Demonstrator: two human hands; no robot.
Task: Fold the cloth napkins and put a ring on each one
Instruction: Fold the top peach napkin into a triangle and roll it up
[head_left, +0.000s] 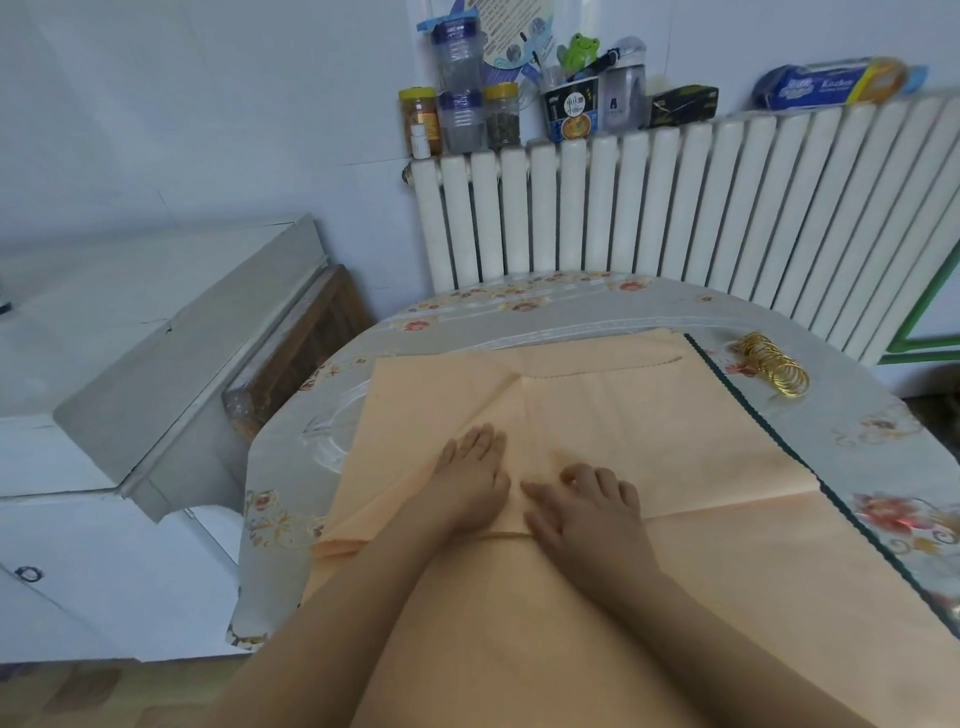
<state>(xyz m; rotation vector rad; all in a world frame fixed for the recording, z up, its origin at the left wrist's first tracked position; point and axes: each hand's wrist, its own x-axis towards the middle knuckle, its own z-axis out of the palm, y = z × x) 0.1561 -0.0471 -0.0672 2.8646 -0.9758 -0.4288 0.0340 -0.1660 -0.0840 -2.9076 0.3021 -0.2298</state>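
Observation:
A pale orange cloth napkin (613, 415) lies spread over the round table, partly folded, with a folded flap across its far left part. A dark green scalloped edge (779, 441) of another cloth shows along its right side. My left hand (472, 480) presses flat on the napkin with straight fingers. Just right of it, my right hand (582, 512) rests on the cloth with its fingers bent, the fingertips pressing into a crease. A cluster of several gold rings (774, 371) lies on the table at the far right, apart from both hands.
The table wears a grey floral plastic cover (893, 452). A white radiator (675, 208) stands right behind it, its top crowded with jars, bottles and a tissue pack. A white cabinet (130, 374) stands to the left.

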